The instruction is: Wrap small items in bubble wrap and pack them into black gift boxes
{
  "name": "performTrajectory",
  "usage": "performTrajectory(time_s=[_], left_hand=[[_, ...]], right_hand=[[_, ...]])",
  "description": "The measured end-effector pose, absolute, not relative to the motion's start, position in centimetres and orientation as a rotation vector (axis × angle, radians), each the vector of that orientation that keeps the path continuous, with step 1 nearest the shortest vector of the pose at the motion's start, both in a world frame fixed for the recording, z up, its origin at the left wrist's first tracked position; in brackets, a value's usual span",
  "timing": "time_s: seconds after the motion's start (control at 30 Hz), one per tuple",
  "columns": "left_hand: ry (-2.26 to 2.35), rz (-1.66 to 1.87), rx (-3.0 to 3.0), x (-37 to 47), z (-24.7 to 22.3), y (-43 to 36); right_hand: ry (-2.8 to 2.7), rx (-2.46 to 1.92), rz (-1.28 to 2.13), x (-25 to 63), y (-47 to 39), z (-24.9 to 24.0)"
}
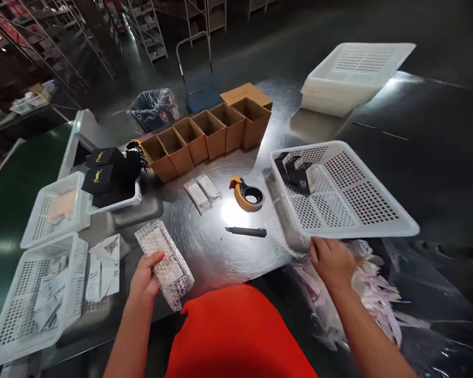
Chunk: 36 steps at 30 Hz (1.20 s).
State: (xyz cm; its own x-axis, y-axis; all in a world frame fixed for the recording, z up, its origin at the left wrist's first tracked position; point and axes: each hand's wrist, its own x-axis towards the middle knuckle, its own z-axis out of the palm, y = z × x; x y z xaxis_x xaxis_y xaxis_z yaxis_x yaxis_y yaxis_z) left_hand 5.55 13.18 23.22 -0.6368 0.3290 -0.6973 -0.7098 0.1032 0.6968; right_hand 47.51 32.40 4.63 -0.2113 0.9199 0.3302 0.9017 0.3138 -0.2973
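Observation:
My left hand [146, 274] is closed around the side of a bubble-wrapped package [169, 268], thumb on top, over the table's near left part. At the right, my right hand [333, 262] has its fingers curled at the near corner of a white plastic basket [362, 231]; the fingertips are partly hidden. Several small dark boxes [299, 173] stand in that basket's far left corner. Between the hands, a black utility knife [246, 231] lies on the metal table [208, 241]. Beyond it are a tape dispenser [247, 197] and two smaller bubble-wrapped packets [202, 193].
A row of open cardboard boxes [197, 139] lines the table's back. On the left are white baskets [76, 304], folded papers [103, 268] and black boxes [102, 176]. Stacked white baskets [339, 97] stand far right. Plastic scraps [374, 299] fill the space below my right arm.

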Motion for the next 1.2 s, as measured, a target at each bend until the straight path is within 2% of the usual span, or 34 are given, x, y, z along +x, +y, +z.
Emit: performTrajectory(time_s=[0.13,0.3,0.4,0.53,0.7,0.93,1.2], left_hand=[[1.612,1.587,-0.296,5.9,23.0,13.3],[1.61,1.52,-0.091,7.3,22.6,13.6],[1.572,1.45,0.02,8.2,22.4,13.8],[1.611,1.448,0.069,8.3,21.8,13.5],[1.68,1.485,-0.026,7.7,20.5,12.9],[1.45,1.346,-0.062,7.7,20.3,12.2],[1.434,1.433,-0.186,8.6,17.4,12.3]], right_hand=[[-1.973,-1.421,0.663,38.5,31.6,9.3],[-1.553,-0.962,1.976,24.8,26.4,15.3],[-1.334,-0.778,2.39,18.7,24.0,17.8],[-1.265,-0.757,2.404,15.9,22.5,18.7],[-1.304,-0.813,2.357,15.8,22.7,17.2],[-1.512,-0.862,2.171,15.5,22.5,15.2],[-1.928,-0.887,1.929,17.6,25.1,12.1]])
